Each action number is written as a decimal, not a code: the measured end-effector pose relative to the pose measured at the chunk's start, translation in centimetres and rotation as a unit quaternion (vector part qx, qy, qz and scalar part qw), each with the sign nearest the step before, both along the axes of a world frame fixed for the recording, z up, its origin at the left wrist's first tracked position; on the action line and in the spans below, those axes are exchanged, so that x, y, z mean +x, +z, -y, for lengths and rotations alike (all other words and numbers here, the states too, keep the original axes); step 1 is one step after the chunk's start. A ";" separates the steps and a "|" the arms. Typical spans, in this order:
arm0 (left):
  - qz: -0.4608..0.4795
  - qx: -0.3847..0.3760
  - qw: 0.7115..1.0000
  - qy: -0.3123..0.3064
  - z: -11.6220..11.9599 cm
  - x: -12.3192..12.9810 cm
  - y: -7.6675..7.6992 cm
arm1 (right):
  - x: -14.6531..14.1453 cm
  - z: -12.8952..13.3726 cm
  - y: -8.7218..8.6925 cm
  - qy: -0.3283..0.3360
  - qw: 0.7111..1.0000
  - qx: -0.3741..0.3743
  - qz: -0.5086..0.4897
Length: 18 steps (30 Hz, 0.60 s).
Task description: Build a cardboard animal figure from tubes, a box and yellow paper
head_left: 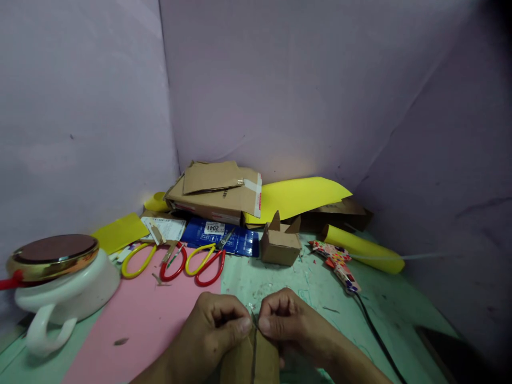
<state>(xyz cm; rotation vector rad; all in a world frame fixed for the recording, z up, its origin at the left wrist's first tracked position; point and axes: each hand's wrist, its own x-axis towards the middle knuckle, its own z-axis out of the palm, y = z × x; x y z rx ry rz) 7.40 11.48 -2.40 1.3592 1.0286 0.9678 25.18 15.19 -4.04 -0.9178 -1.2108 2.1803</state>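
Note:
A brown cardboard piece (238, 365) with a dark seam down its middle stands at the bottom centre, cut off by the lower edge. My left hand (222, 325) pinches its top end just left of the seam. On the other side of the seam, my right hand (286, 320) pinches the same end, thumb against forefinger. The fingertips of both hands nearly meet. A small cardboard box with two pointed flaps (281, 245) sits beyond my hands. Further right lies a patterned glue gun (338, 264) with a black cord.
Red- and yellow-handled scissors (210, 264) lie left of centre near pink paper (148, 314). A white lidded mug (76, 293) stands far left. Cardboard (218, 194), a blue packet (240, 240) and yellow sheets (296, 197) line the back; a yellow roll (372, 253) lies right.

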 end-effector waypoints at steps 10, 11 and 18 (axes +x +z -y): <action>-0.040 -0.014 0.999 -0.026 -0.1 0.2 0.5 | 0.5 -0.3 0.0 0.041 0.998 0.037 0.027; -0.034 -0.008 0.999 -0.025 -0.1 0.2 0.3 | 0.5 -0.4 0.0 0.045 0.998 0.038 0.030; -0.015 0.004 1.000 -0.025 0.0 0.2 -0.9 | 0.6 -0.4 0.7 0.056 0.995 0.058 0.067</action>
